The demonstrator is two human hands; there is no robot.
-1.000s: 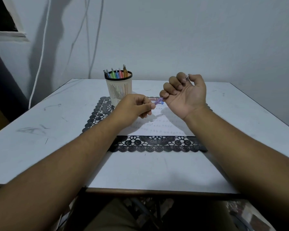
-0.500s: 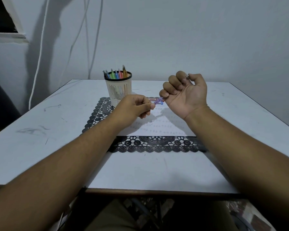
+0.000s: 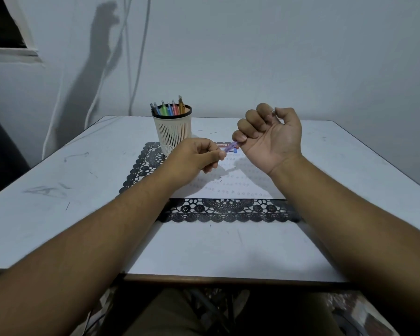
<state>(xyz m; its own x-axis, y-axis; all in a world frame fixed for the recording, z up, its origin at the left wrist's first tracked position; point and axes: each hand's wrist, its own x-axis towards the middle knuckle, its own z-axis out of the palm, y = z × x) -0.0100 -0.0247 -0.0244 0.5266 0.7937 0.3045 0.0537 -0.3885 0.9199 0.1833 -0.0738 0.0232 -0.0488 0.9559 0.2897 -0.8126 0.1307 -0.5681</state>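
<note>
Slim purple plastic pen (image 3: 230,146) held above white printed paper sheet (image 3: 240,183) on white bench (image 3: 58,190). Right grip (image 3: 270,137) curled round its barrel, palm up; left grip (image 3: 197,156) pinches its purple end.

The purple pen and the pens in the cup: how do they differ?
The purple pen slants in the air; the pens in the cup stand upright. The left hand and right hand hold the purple pen; nothing touches the pens in the cup. Both look slim.
</note>
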